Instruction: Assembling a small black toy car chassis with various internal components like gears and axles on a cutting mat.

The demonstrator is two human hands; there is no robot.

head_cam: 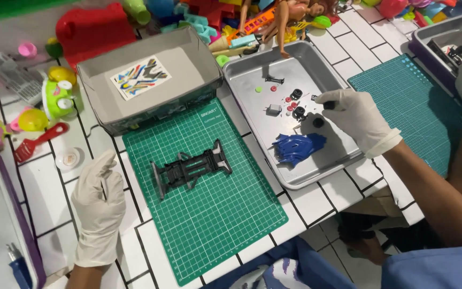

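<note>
Gloved and flat, the left hand (pixel 98 206) rests open on the white tiled table (pixel 54 198), holding nothing, just left of the green cutting mat (pixel 209 214). On that mat lies the black toy car chassis (pixel 191 168), apart from both hands. Right of the mat, the right hand (pixel 356 120) pinches a small black part (pixel 329 105) over the metal tray (pixel 316 176), beside the blue car body shell (pixel 298 147) and loose black wheels (pixel 298 112).

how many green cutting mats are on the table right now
2. One cutting mat lies in front of the person, with the black toy chassis on it. The second mat lies right of the metal tray, partly hidden by an arm.
</note>
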